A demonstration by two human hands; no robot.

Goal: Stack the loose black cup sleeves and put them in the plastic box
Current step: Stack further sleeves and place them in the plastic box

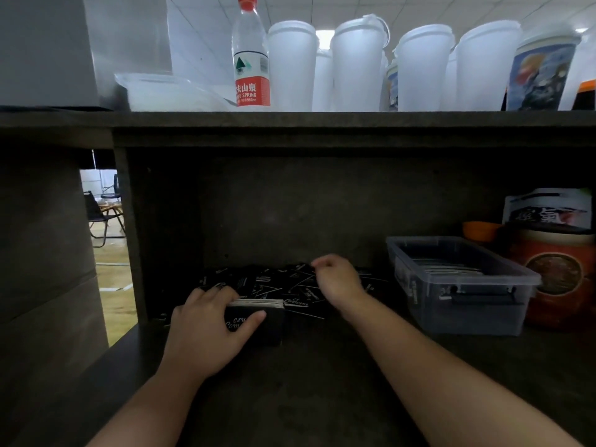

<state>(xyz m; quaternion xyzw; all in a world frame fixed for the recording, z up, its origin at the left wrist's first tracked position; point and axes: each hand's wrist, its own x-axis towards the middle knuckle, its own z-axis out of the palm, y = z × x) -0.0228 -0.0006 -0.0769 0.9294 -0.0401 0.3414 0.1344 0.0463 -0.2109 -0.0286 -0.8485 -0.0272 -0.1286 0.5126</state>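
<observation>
Left hand (209,321) gripping a stack of black sleeves (258,314) stood on edge on the dark lower shelf (306,398), thumb across the near face, fingers curled over the far top edge. Right hand (337,279) reaching farther in, over the loose pile of black sleeves (274,282) scattered flat at the back of the shelf; fingers curled together near the pile's far edge, possibly pinching one sleeve, cannot tell for sure. Stack just near of the pile, touching it. Clear plastic box (464,304) to the right of the pile, well apart from both hands, lid off, already holding a row of sleeves (442,269) inside. Orange-and-red tub (558,279) just right of the box, printed packet (548,208) behind it. Upper shelf (290,124): water bottle with red label (251,59), row of white lidded cups (354,62) to its right, printed cup (541,75) at far right, clear container (167,91) at left. Folding chair (103,217) visible through the gap at left.
</observation>
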